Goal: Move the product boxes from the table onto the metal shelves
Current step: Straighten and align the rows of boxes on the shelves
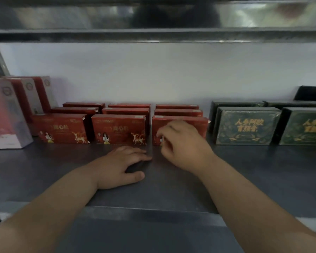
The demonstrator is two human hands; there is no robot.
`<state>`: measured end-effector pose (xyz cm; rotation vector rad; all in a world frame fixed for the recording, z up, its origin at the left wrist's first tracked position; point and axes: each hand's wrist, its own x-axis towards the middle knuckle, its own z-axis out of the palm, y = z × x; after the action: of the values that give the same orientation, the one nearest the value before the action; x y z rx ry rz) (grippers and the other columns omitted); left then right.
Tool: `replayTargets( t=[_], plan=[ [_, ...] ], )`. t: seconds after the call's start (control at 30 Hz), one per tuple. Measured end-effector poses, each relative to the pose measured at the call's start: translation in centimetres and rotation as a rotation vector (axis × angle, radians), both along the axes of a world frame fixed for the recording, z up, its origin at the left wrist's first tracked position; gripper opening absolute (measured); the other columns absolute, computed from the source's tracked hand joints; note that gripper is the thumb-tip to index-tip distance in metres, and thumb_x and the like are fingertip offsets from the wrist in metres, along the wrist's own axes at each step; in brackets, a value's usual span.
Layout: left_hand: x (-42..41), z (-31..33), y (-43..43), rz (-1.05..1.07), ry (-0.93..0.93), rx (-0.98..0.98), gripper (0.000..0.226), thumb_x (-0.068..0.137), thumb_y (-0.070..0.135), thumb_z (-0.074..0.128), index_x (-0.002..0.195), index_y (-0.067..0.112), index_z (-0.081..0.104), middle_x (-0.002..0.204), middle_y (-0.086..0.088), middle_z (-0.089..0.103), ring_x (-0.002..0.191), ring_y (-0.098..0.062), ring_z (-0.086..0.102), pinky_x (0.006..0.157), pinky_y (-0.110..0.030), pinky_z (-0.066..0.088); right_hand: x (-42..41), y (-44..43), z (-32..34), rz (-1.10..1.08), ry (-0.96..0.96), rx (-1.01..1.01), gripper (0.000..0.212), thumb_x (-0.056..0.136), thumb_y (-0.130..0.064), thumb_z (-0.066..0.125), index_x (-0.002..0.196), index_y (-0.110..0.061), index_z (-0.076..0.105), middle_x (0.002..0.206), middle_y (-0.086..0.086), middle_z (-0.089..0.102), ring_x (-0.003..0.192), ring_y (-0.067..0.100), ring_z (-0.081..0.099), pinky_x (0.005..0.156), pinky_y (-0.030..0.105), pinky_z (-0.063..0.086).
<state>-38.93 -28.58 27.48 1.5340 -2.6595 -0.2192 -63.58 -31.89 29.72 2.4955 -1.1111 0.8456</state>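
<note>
The front red box (202,125) of the right-hand column stands on the metal shelf (263,170), face toward me, with two more of its kind lined up behind it. My right hand (182,143) is in front of that face, fingers bent toward its lower left corner. The hand is blurred, so I cannot tell whether it grips the box or only touches it. My left hand (120,165) lies palm down on the shelf with fingers straight and holds nothing; it rests just in front of the middle red box (119,129), not touching it. To the left stands the left red box (60,128), and each of these also heads a column three deep. All three front boxes sit upright in one row, close to each other with narrow gaps between. Further left are tall pink-and-red boxes (5,114), leaning slightly. To the right of the red columns stand dark green boxes (246,126) with gold lettering, more of them behind, and a black box (309,93) at the far back corner. A pale wall (153,70) closes the back, and an upper shelf (153,33) runs overhead.
</note>
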Motion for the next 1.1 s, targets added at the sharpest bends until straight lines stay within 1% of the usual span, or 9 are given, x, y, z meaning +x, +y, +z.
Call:
replayTargets(
  t=[0.13, 0.23, 0.33, 0.5, 0.67, 0.8, 0.9, 1.0, 1.1],
  plan=[
    [-1.2, 0.5, 0.5, 0.025, 0.011, 0.034, 0.058, 0.094, 0.065, 0.044, 0.148, 0.054, 0.026, 0.161, 0.018, 0.019, 0.147, -0.006, 0.014, 0.116, -0.028, 0.016, -2.6, 3.2, -3.6, -0.049, 0.068, 0.413, 0.037, 0.092, -0.047, 0.054, 0.127, -0.035, 0.059, 0.126, -0.006, 0.057, 0.116, 0.015, 0.053, 0.098, 0.038, 0.049],
    [-3.2, 0.3, 1.7, 0.03, 0.033, -0.004, 0.058, 0.1, 0.048, 0.047, 0.154, 0.039, 0.029, 0.162, 0.013, 0.021, 0.146, -0.005, 0.016, 0.113, -0.022, 0.015, -5.9, 4.8, -4.3, -0.073, 0.031, 0.493, 0.044, 0.093, -0.054, 0.049, 0.131, -0.035, 0.059, 0.13, -0.01, 0.058, 0.12, 0.01, 0.052, 0.104, 0.034, 0.045],
    [-5.7, -0.5, 3.2, -0.013, 0.068, -0.056, 0.054, 0.099, 0.049, 0.047, 0.151, 0.04, 0.034, 0.16, 0.014, 0.025, 0.146, -0.005, 0.019, 0.116, -0.026, 0.017, -9.7, 6.0, -4.1, -0.154, 0.033, 0.525, 0.044, 0.097, -0.052, 0.051, 0.137, -0.035, 0.057, 0.133, -0.012, 0.057, 0.122, 0.01, 0.051, 0.106, 0.031, 0.042],
    [-10.6, -0.2, 4.2, -0.047, 0.108, -0.106, 0.051, 0.098, 0.051, 0.048, 0.146, 0.034, 0.043, 0.153, 0.013, 0.036, 0.14, -0.006, 0.03, 0.115, -0.031, 0.026, -15.3, 6.7, -3.6, -0.251, 0.005, 0.522, 0.039, 0.099, -0.048, 0.055, 0.135, -0.035, 0.059, 0.132, -0.009, 0.058, 0.122, 0.013, 0.051, 0.104, 0.032, 0.041],
    [-18.3, 0.3, 3.4, -0.159, 0.115, -0.136, 0.045, 0.1, 0.041, 0.049, 0.144, 0.031, 0.047, 0.146, 0.012, 0.042, 0.134, -0.006, 0.035, 0.099, -0.015, 0.025, -21.2, 6.0, -3.2, -0.296, 0.022, 0.518, 0.041, 0.099, -0.048, 0.054, 0.136, -0.032, 0.059, 0.135, -0.005, 0.057, 0.125, 0.015, 0.05, 0.105, 0.03, 0.039],
    [-24.5, 0.2, 1.1, -0.189, 0.068, -0.109, 0.049, 0.099, 0.046, 0.047, 0.147, 0.035, 0.042, 0.152, 0.014, 0.036, 0.139, -0.006, 0.033, 0.112, -0.022, 0.027, -26.8, 4.4, -2.9, -0.276, 0.114, 0.499, 0.042, 0.101, -0.051, 0.049, 0.139, -0.034, 0.055, 0.139, -0.007, 0.055, 0.127, 0.016, 0.049, 0.108, 0.031, 0.038],
    [-28.6, 0.7, -0.6, -0.144, -0.014, -0.086, 0.05, 0.098, 0.048, 0.048, 0.147, 0.035, 0.042, 0.151, 0.014, 0.037, 0.136, -0.008, 0.038, 0.112, -0.025, 0.031, -30.3, 2.7, -2.6, -0.23, 0.216, 0.457, 0.043, 0.099, -0.054, 0.046, 0.137, -0.036, 0.055, 0.134, -0.006, 0.057, 0.123, 0.016, 0.053, 0.104, 0.035, 0.044],
    [-31.8, 2.6, -2.0, -0.109, -0.066, -0.093, 0.042, 0.094, 0.051, 0.053, 0.135, 0.042, 0.051, 0.136, 0.017, 0.05, 0.121, -0.005, 0.05, 0.104, -0.03, 0.043, -33.2, 0.7, -0.7, -0.179, 0.308, 0.356, 0.038, 0.094, -0.052, 0.053, 0.127, -0.034, 0.06, 0.121, -0.003, 0.062, 0.112, 0.018, 0.059, 0.093, 0.039, 0.051],
    [-34.0, 5.7, -3.6, -0.055, 0.059, -0.146, 0.029, 0.092, 0.043, 0.061, 0.121, 0.041, 0.063, 0.115, 0.019, 0.062, 0.104, -0.001, 0.059, 0.092, -0.025, 0.048, -35.4, -1.6, 2.7, -0.12, 0.228, 0.248, 0.034, 0.09, -0.046, 0.055, 0.12, -0.032, 0.065, 0.114, -0.004, 0.066, 0.105, 0.017, 0.061, 0.088, 0.039, 0.053]
  ],
)
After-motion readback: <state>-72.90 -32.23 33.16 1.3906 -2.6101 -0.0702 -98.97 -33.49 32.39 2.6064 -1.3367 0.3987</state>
